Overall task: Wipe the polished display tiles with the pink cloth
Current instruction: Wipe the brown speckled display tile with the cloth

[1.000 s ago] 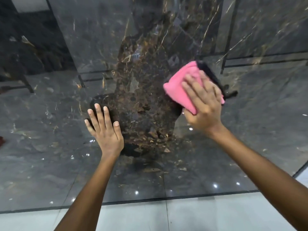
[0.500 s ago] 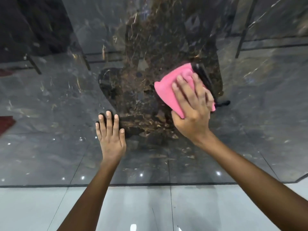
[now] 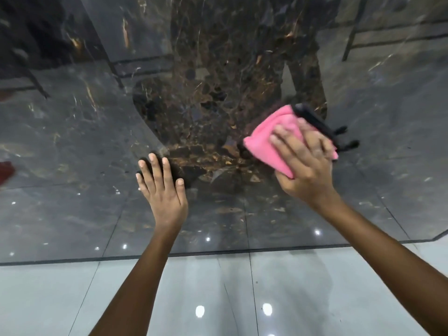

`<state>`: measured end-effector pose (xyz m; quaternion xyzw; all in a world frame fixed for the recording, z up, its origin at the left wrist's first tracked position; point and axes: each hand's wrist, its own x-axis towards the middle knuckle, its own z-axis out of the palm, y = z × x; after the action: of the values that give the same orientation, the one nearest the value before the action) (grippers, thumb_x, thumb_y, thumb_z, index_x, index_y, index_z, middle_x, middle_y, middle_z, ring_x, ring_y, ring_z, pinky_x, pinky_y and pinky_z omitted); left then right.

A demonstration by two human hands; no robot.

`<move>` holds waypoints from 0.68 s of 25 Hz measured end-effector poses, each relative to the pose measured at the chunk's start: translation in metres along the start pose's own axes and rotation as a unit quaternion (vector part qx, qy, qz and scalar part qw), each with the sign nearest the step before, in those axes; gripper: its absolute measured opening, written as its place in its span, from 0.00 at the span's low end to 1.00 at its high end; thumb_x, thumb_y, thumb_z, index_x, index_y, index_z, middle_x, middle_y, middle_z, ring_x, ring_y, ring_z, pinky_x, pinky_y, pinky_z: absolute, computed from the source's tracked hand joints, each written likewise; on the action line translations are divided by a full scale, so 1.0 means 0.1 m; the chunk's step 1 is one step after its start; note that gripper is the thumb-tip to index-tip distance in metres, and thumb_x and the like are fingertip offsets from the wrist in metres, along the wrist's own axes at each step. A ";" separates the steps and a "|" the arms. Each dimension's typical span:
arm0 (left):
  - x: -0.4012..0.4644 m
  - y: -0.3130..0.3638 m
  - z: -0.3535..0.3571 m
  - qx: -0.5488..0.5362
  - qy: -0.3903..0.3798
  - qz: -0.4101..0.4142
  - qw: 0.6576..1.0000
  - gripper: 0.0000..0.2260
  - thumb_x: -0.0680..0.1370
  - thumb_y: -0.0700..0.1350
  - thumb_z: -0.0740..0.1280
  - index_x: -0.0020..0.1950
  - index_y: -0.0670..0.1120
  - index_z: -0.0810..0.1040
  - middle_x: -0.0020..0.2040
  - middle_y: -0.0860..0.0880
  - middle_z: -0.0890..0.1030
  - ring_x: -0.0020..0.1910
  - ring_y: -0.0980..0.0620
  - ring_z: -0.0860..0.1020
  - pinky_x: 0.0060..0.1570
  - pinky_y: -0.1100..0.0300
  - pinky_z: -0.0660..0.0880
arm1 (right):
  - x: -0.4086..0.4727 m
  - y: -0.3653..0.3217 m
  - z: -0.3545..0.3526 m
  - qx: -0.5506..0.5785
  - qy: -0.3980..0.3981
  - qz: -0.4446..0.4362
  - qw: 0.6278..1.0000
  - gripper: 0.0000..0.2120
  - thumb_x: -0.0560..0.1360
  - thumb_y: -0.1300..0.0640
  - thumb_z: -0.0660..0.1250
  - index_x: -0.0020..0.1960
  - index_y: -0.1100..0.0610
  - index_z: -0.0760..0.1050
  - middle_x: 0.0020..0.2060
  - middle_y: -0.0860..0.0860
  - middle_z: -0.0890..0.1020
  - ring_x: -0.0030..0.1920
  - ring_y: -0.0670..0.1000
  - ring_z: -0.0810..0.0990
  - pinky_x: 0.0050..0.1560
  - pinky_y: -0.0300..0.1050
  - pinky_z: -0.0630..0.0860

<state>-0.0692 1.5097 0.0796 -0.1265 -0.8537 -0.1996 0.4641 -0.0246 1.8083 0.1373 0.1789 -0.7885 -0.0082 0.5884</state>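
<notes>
Head cam only, looking down at a glossy dark display tile (image 3: 72,146), grey-black with brown and gold veining, mirror-shiny enough to throw back a murky reflection in the middle plus little ceiling-light dots along the near edge. Right hand (image 3: 308,163) over on the right side, pressing a folded pink cloth (image 3: 269,144) onto the tile, fingers spread across the top of it with the thumb tucked against the near corner, so grasping the cloth rather than just resting on it. Cloth sitting flat on the surface, pink corner poking out to the left of the fingers, far edge showing a dark strip (reflection or dark trim, can't tell which). Bit of motion blur on that hand. Left hand (image 3: 162,187) planted on the tile left of centre, fingers straight and close together pointing away, palm down, holding nothing, just bracing. Well apart from the cloth hand. Closer in, past the tile's near edge, a pale grey floor (image 3: 60,299) with thin joint lines and a couple of bright light reflections. Tiny bit of something red (image 3: 6,169) at the far left edge, too cut off to identify.
</notes>
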 end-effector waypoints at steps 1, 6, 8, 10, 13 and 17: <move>-0.09 0.00 0.05 -0.004 0.002 -0.002 1.000 0.25 0.85 0.52 0.46 0.80 0.52 0.41 0.79 0.55 0.38 0.78 0.50 0.38 0.76 0.48 0.39 | -0.16 0.01 0.00 -0.014 0.012 0.052 0.998 0.28 0.73 0.57 0.63 0.73 0.55 0.65 0.73 0.49 0.66 0.74 0.55 0.61 0.64 0.54 0.63; -0.19 0.01 0.19 -0.006 0.002 -0.016 1.000 0.24 0.85 0.52 0.44 0.80 0.52 0.40 0.79 0.56 0.37 0.78 0.51 0.37 0.76 0.49 0.38 | -1.38 -0.81 0.39 -0.055 -0.250 -0.246 0.935 0.39 0.64 0.59 0.66 0.74 0.51 0.57 0.71 0.46 0.61 0.69 0.55 0.60 0.53 0.48 0.64; -0.23 -0.06 0.17 -0.005 -0.001 -0.005 1.000 0.24 0.85 0.53 0.44 0.80 0.53 0.41 0.79 0.56 0.37 0.78 0.51 0.37 0.76 0.50 0.38 | -1.09 -0.89 0.41 -0.029 -0.204 -0.225 0.952 0.39 0.66 0.60 0.65 0.75 0.50 0.57 0.73 0.45 0.60 0.74 0.52 0.54 0.57 0.49 0.63; -0.27 -0.24 0.14 0.002 -0.005 0.050 0.999 0.24 0.85 0.53 0.45 0.80 0.53 0.42 0.79 0.55 0.38 0.78 0.52 0.38 0.76 0.52 0.38 | -0.53 -0.88 0.37 0.031 -0.066 -0.024 0.997 0.33 0.73 0.62 0.63 0.76 0.51 0.57 0.74 0.47 0.61 0.76 0.51 0.53 0.59 0.52 0.64; -0.28 -0.47 0.17 0.028 0.003 0.131 0.991 0.24 0.85 0.52 0.45 0.80 0.52 0.42 0.80 0.54 0.38 0.78 0.52 0.38 0.76 0.54 0.37 | -0.15 -0.98 0.56 0.044 0.027 0.105 0.993 0.26 0.77 0.59 0.59 0.74 0.54 0.60 0.69 0.51 0.67 0.72 0.55 0.62 0.57 0.53 0.68; -0.45 -0.33 0.30 0.007 0.017 0.070 0.997 0.24 0.85 0.52 0.46 0.80 0.52 0.42 0.80 0.54 0.39 0.78 0.51 0.38 0.76 0.52 0.38 | -1.31 -1.47 0.83 -0.065 -0.242 -0.323 0.913 0.30 0.77 0.68 0.50 0.78 0.59 0.47 0.76 0.51 0.56 0.71 0.52 0.65 0.63 0.47 0.70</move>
<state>-0.0804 1.4930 0.0201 -0.1790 -0.8361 -0.1630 0.4922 -0.0302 1.6925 -0.0424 0.3778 -0.8036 -0.2921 0.3552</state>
